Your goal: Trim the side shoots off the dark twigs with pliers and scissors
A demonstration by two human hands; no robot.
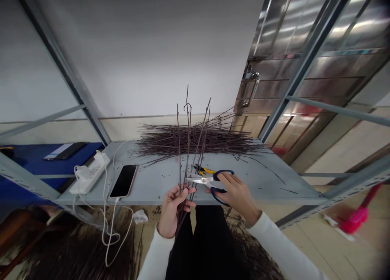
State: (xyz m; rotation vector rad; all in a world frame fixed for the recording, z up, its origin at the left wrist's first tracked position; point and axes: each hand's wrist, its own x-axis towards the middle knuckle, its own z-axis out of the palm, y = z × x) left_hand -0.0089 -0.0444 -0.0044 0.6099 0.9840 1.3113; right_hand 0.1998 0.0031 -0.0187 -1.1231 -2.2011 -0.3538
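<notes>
Left hand point(171, 209): fingers clamped around several long twigs point(180, 170), at front edge of shelf point(158, 178). Right hand point(237, 192): fingers clamped on handles of scissors point(204, 180), blades at twigs. Pliers point(207, 170) just behind scissors; twig pile point(198, 141) along shelf's back.

Pale wall point(158, 48), shiny metal door point(283, 61), grey shelving point(158, 178), tiled floor point(313, 243)
</notes>
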